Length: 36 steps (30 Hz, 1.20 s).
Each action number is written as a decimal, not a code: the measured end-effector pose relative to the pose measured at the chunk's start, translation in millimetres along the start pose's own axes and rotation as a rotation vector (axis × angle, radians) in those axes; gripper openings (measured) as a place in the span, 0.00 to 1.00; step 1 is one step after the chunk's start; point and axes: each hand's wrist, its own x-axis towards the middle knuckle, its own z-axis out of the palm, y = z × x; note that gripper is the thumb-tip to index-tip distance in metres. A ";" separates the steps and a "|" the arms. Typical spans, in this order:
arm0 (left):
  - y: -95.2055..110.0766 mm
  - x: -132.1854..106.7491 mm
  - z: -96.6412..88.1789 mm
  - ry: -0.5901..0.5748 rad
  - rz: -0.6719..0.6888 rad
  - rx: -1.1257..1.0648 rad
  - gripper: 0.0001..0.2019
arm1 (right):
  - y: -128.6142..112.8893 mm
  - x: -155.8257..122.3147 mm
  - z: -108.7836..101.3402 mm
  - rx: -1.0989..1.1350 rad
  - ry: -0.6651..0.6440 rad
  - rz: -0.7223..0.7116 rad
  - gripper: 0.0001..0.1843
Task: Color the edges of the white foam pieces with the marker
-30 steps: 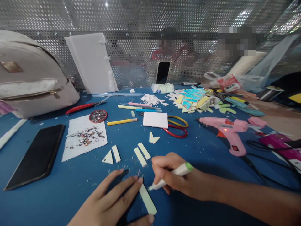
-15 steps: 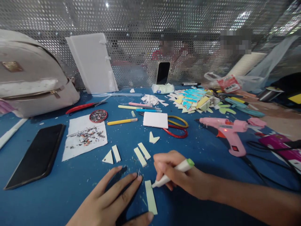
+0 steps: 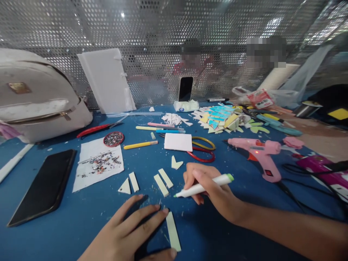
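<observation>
My right hand (image 3: 209,185) is closed round a white marker (image 3: 202,186) with a green end. Its light green tip is lifted off, above and to the right of a pale green strip (image 3: 173,232). My left hand (image 3: 127,230) lies spread on the blue table, the thumb at the strip's lower end and a fingertip by its upper end. Beyond the hands lie two pale strips (image 3: 161,185), a small triangle with a dark dot (image 3: 124,186), a short strip (image 3: 133,182) beside it and a notched piece (image 3: 176,162).
A pink glue gun (image 3: 257,152) with its cord lies at right. Scissors (image 3: 202,156) sit partly under a white block (image 3: 178,142). Cut pieces (image 3: 220,117) are heaped behind. A phone (image 3: 43,186), a paper with rhinestones (image 3: 99,166) and a backpack (image 3: 40,98) occupy the left.
My right hand has lifted the marker off the strip and moved it up and slightly right. My left hand stays at the strip, its fingertip now nearer the upper end.
</observation>
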 end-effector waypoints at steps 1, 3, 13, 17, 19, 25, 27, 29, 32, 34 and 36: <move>-0.7 0.4 -0.8 -0.003 -0.001 -0.003 0.19 | 0.4 0.4 -0.2 0.017 0.022 0.003 0.26; -1.0 0.6 -1.0 0.002 0.003 0.011 0.19 | 1.1 1.3 -0.6 0.044 0.052 0.004 0.25; 9.5 -3.2 18.0 -0.011 -0.124 0.174 0.28 | -2.6 3.2 0.2 0.031 0.076 0.014 0.24; 8.3 -3.4 18.5 -0.010 -0.131 0.185 0.30 | -1.8 2.8 -0.2 0.040 0.074 0.027 0.23; 7.6 -2.9 18.1 -0.018 -0.115 0.193 0.28 | 0.3 2.7 -0.8 0.051 0.071 0.035 0.23; 6.4 -3.5 18.3 -0.002 -0.108 0.188 0.26 | 1.5 3.9 -1.5 0.042 0.072 0.038 0.23; 3.8 -4.5 14.8 0.024 -0.092 0.155 0.20 | 0.5 4.0 -1.4 0.030 0.078 0.031 0.23; -0.6 -5.9 9.3 0.042 -0.073 0.134 0.16 | 0.1 3.8 -1.5 0.022 0.080 0.027 0.23; -8.8 -8.1 0.1 -0.005 -0.069 0.207 0.18 | 0.3 3.3 -1.6 0.014 0.080 0.039 0.23; -14.3 -8.4 -5.0 -0.054 -0.083 0.250 0.20 | 0.3 3.6 -1.5 0.017 0.074 0.042 0.23; -19.4 -7.0 -8.7 -0.090 -0.106 0.256 0.22 | -0.1 4.3 -1.1 0.021 0.066 0.040 0.23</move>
